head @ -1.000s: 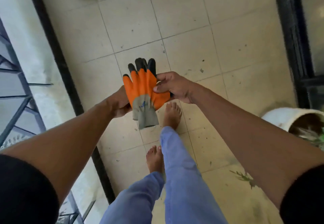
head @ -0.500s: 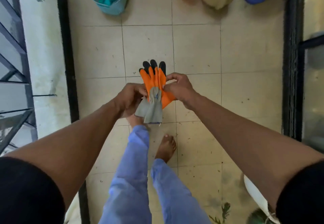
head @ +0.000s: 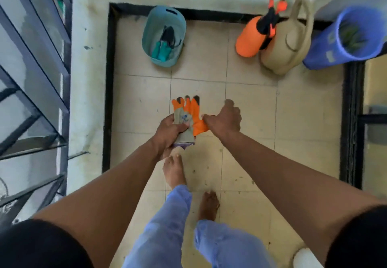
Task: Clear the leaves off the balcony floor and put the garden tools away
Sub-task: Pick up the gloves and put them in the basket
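Orange fabric gardening gloves with grey cuffs and black fingertips [head: 187, 117] sit at the middle of the head view, held above the cream tiled balcony floor [head: 251, 104]; their long axis runs from six to twelve o'clock, fingertips toward twelve and cuffs toward the person's bare feet. The left hand [head: 169, 131] grips the grey cuffs, its fingers curled round them, and the right hand [head: 225, 119] pinches the orange edge at the three o'clock side, with its index finger raised and blurred. How many gloves are stacked is hard to tell, since the left hand covers the lower part and motion smears the edges. At eleven o'clock a teal plastic tub [head: 165, 35] stands on the floor holding small hand tools with teal handles [head: 163, 46], their heads dark and indistinct. At one o'clock an orange pressure sprayer with a black pump top [head: 251, 37] touches a beige watering can [head: 287, 49], and a blue bucket [head: 343, 39] with green matter inside stands just beside that, its contents blurred. A white rounded object [head: 303, 257] is cut off at the bottom edge, at five o'clock. Compared with half a second ago, the tub, sprayer, can and bucket now show whole instead of clipped at the top, and the grey cuffs now sit lower in the left hand's grip.
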`<state>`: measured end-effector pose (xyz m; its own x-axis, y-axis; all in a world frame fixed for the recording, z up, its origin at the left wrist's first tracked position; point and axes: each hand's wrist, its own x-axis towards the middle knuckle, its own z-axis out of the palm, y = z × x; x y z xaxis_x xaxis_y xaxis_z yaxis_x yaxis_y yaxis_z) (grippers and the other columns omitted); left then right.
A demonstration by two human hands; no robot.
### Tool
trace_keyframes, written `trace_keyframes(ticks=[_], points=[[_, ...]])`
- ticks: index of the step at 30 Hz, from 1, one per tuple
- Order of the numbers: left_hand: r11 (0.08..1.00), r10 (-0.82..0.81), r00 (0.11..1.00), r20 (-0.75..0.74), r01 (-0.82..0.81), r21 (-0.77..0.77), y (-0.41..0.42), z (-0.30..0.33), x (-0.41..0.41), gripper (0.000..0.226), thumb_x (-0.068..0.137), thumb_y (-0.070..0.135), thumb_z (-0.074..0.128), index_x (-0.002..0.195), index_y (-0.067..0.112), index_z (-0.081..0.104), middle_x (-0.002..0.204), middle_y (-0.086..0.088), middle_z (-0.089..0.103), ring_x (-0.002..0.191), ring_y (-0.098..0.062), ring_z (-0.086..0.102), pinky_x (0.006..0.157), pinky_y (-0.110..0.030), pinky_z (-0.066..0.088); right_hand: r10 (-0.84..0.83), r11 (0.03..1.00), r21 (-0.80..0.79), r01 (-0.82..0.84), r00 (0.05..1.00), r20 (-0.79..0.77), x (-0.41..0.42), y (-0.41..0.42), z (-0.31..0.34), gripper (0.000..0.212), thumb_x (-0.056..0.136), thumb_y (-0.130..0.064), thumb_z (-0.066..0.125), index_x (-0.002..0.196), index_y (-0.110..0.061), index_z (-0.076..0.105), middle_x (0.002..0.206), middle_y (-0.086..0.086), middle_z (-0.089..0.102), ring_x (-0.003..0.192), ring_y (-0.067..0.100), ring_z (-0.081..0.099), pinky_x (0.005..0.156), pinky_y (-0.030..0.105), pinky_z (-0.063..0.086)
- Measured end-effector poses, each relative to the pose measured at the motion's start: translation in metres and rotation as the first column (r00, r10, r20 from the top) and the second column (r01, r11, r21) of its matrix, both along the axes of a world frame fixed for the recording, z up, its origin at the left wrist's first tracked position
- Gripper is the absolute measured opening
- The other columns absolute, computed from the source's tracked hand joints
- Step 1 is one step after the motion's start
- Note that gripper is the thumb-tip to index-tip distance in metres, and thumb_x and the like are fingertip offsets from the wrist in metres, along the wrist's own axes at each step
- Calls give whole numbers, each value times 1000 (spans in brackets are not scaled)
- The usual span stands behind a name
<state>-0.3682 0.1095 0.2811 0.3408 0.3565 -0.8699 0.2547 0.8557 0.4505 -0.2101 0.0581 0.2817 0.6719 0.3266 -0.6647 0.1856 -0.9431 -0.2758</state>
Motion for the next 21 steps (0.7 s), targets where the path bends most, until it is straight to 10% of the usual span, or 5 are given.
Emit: trace_keyframes(ticks=[3, 6, 10, 17, 21], points=[[994, 109, 991, 75, -109, -2, 28, -6, 0, 29, 101, 6, 60, 130, 3, 59, 119, -24, 67, 97, -37, 69, 99, -73, 46, -387, 920, -94, 380, 846, -367, -6, 33, 3, 111, 74, -66, 80, 155, -9, 29, 152, 14, 42, 139, 33, 42, 113, 46, 38], [982, 188, 979, 80, -186, -31, 48, -16, 8, 22, 101, 5, 59, 124, 3, 61, 114, -24, 65, 95, -41, 67, 100, -72, 45, -413, 889, -151, 432, 614, -673, -11, 59, -1, 71, 82, -66, 73, 131, -16, 60, 125, 2, 62, 117, 20, 56, 97, 39, 41], [958, 269, 960, -82, -276, -83, 65, -28, 19, 23, 97, 3, 64, 120, 3, 64, 114, -21, 70, 86, -33, 71, 65, -45, 63, -389, 854, 23, 521, 667, -636, -11, 92, -31, 13, 90, -20, 77, 99, -14, 70, 88, 6, 76, 82, 21, 75, 81, 42, 60], [910, 302, 946, -116, -323, -259, 107, -40, 24, 33, 97, 39, 64, 121, 15, 67, 114, -8, 70, 103, -27, 68, 90, -42, 57, -328, 872, 26, 488, 624, -709, 15, 142, -48, 38, 88, 0, 64, 120, -21, 67, 109, 13, 76, 100, 33, 73, 92, 52, 59], [758, 585, 811, -12, -552, -348, 157, -55, 31, 19, 99, 18, 59, 112, 8, 68, 112, -12, 74, 98, -27, 73, 91, -43, 60, -282, 902, -28, 430, 540, -793, 33, 175, -66, 45, 87, -3, 60, 132, -10, 61, 120, 22, 72, 111, 42, 69, 97, 60, 54]])
